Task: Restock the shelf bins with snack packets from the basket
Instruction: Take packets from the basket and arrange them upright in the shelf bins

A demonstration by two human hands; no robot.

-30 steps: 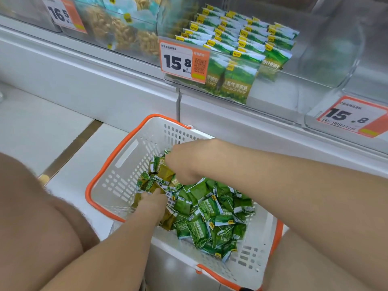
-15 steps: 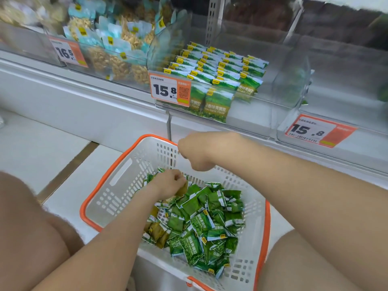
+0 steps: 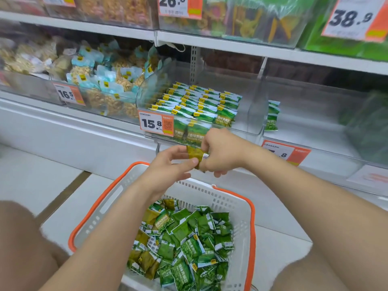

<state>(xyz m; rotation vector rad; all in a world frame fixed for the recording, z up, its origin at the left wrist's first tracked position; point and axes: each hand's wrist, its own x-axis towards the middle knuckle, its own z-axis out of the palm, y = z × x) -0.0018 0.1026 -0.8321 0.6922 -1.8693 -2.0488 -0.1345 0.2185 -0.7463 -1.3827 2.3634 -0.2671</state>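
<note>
A white basket with an orange rim point(image 3: 244, 208) sits on the floor in front of me, holding several green and olive snack packets point(image 3: 184, 242). Above it, my left hand point(image 3: 168, 166) and my right hand point(image 3: 220, 152) meet on a small stack of olive packets point(image 3: 195, 153). My right hand grips the stack and my left thumb and fingers pinch its near edge. Just behind the hands is a clear shelf bin point(image 3: 249, 114) with neat rows of green packets point(image 3: 197, 101) and a 15.8 price tag point(image 3: 155, 123).
To the right stands another clear bin point(image 3: 315, 122) with a few green packets point(image 3: 271, 116) at its left wall. Left of the green bin is a bin of pale blue nut packs point(image 3: 105, 85). An upper shelf point(image 3: 231, 43) carries more bins. My knees flank the basket.
Both hands have risen out of the basket, carrying olive packets, and come together in front of the green packet bin. The view has tilted up toward the shelves.
</note>
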